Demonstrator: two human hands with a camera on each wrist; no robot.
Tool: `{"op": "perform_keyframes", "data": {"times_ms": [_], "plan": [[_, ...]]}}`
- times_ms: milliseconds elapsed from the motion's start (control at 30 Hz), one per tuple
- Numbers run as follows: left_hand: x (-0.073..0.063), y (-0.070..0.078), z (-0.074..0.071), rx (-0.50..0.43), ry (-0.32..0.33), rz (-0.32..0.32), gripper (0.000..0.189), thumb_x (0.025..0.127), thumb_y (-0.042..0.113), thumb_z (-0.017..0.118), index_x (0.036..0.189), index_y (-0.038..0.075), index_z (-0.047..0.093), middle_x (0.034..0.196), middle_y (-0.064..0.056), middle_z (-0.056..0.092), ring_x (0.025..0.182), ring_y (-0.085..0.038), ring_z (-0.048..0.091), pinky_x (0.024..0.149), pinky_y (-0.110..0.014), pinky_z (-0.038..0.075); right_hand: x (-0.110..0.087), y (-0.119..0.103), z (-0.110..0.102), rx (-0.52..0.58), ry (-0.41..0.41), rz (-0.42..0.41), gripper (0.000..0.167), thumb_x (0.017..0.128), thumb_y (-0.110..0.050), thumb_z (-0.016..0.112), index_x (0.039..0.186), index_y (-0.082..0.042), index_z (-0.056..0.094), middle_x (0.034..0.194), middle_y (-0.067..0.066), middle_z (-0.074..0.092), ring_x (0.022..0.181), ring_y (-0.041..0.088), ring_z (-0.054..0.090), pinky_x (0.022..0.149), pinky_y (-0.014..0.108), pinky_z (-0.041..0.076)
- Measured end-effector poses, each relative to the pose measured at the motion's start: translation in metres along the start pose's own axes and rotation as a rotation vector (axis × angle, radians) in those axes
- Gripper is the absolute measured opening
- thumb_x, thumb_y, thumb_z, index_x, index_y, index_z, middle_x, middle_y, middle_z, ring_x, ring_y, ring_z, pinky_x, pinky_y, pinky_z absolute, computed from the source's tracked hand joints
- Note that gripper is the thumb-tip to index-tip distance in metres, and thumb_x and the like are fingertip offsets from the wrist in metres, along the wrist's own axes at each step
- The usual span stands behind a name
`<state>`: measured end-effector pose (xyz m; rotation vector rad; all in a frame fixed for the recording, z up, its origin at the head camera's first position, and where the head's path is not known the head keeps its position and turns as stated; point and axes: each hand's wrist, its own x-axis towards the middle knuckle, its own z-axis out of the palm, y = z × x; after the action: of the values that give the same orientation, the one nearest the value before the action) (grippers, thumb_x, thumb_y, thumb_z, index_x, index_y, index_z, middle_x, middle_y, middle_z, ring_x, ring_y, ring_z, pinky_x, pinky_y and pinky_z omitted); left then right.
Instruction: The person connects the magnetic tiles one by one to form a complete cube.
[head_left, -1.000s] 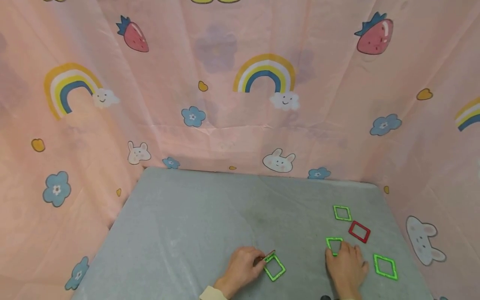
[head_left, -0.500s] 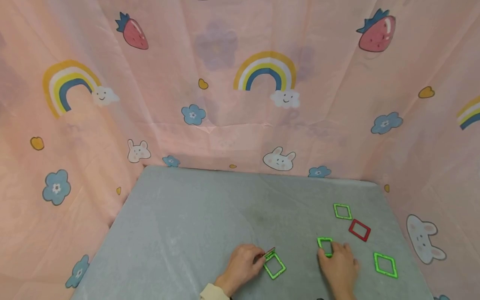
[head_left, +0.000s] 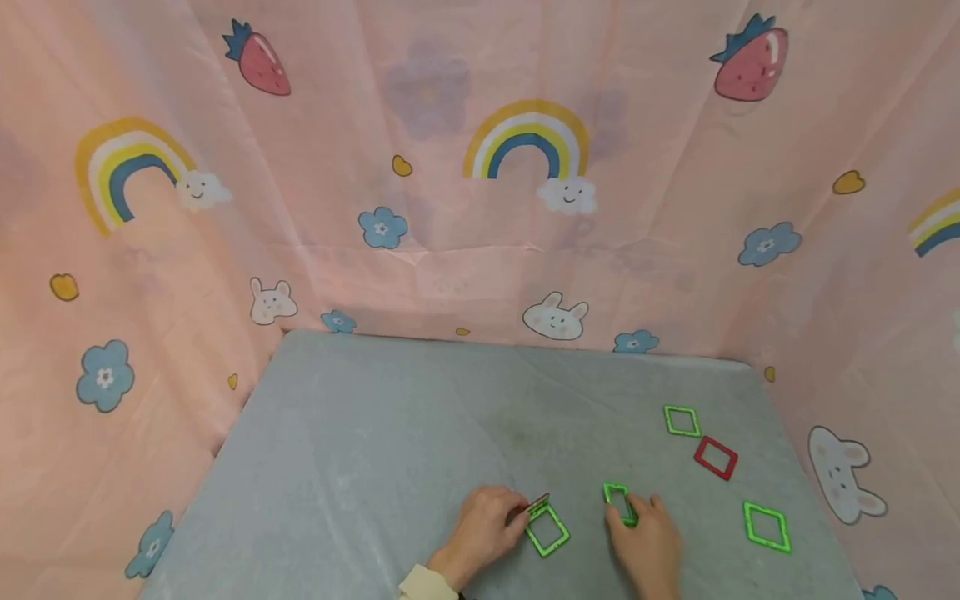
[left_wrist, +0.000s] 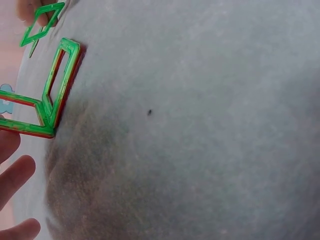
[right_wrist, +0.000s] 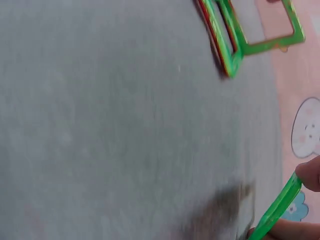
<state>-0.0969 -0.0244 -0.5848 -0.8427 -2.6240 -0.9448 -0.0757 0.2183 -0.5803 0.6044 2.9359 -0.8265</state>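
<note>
My left hand (head_left: 483, 525) pinches an upright magnetic tile (head_left: 538, 505), a hollow square frame. Along one edge it meets a green frame tile (head_left: 557, 545) lying on the grey cloth. In the left wrist view the two stand at an angle, with red showing along the sides of the green frames. To their right, my right hand (head_left: 651, 542) holds another green square tile (head_left: 616, 486) between thumb and fingers. The right wrist view catches this green tile (right_wrist: 277, 207) nearly edge-on, tilted, apart from the joined pair.
On the right of the grey cloth-covered table (head_left: 390, 417) lie a green tile (head_left: 681, 407), a red tile (head_left: 711, 469) and another green tile (head_left: 768, 546). A pink patterned curtain (head_left: 450, 275) hangs around the back and sides.
My right hand has moved left with the green tile, from near the loose tiles towards the joined pair, and the tile has tilted. My left hand keeps its hold nearly unmoved.
</note>
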Motion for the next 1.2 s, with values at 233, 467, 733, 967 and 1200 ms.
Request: {"op": "perform_keyframes", "data": {"times_ms": [233, 467, 733, 967, 1200], "plan": [[0.001, 0.001, -0.003, -0.01, -0.026, -0.015, 0.003, 0.083, 0.016, 0.075, 0.085, 0.016, 0.077, 0.078, 0.011, 0.069, 0.069, 0.001, 0.06, 0.066, -0.018, 0.045, -0.009, -0.012, 0.006, 0.069, -0.071, 0.015, 0.051, 0.089, -0.027, 0.059, 0.122, 0.012, 0.06, 0.133, 0.042, 0.043, 0.125, 0.058, 0.04, 0.103, 0.064, 0.031], [0.001, 0.002, -0.003, -0.017, -0.026, -0.018, 0.004, 0.082, 0.015, 0.075, 0.085, 0.016, 0.077, 0.077, 0.011, 0.069, 0.068, 0.001, 0.06, 0.065, -0.018, 0.045, -0.018, -0.023, 0.007, 0.121, -0.087, -0.036, 0.046, 0.089, -0.024, 0.062, 0.12, 0.009, 0.063, 0.133, 0.044, 0.042, 0.123, 0.06, 0.041, 0.101, 0.065, 0.033], [0.002, 0.001, -0.002, -0.025, -0.02, -0.024, 0.004, 0.081, 0.014, 0.076, 0.085, 0.016, 0.077, 0.077, 0.011, 0.069, 0.069, 0.002, 0.06, 0.065, -0.018, 0.046, -0.022, -0.028, 0.013, 0.124, -0.117, -0.01, 0.047, 0.088, -0.025, 0.063, 0.122, 0.009, 0.063, 0.135, 0.043, 0.041, 0.125, 0.06, 0.038, 0.102, 0.065, 0.031], [0.001, 0.001, -0.001, -0.016, -0.01, -0.013, 0.005, 0.08, 0.014, 0.076, 0.085, 0.016, 0.077, 0.077, 0.01, 0.069, 0.068, 0.001, 0.06, 0.065, -0.018, 0.046, -0.029, -0.028, 0.015, 0.135, -0.076, -0.084, 0.042, 0.088, -0.022, 0.066, 0.117, 0.007, 0.066, 0.132, 0.043, 0.045, 0.123, 0.06, 0.041, 0.1, 0.065, 0.034], [0.0, 0.0, 0.001, 0.002, 0.019, 0.004, 0.007, 0.078, 0.012, 0.078, 0.083, 0.017, 0.077, 0.076, 0.01, 0.069, 0.067, 0.0, 0.061, 0.065, -0.019, 0.046, -0.032, -0.03, 0.02, 0.154, -0.087, -0.129, 0.04, 0.087, -0.021, 0.067, 0.116, 0.006, 0.067, 0.129, 0.042, 0.048, 0.12, 0.059, 0.045, 0.097, 0.064, 0.037]]}}
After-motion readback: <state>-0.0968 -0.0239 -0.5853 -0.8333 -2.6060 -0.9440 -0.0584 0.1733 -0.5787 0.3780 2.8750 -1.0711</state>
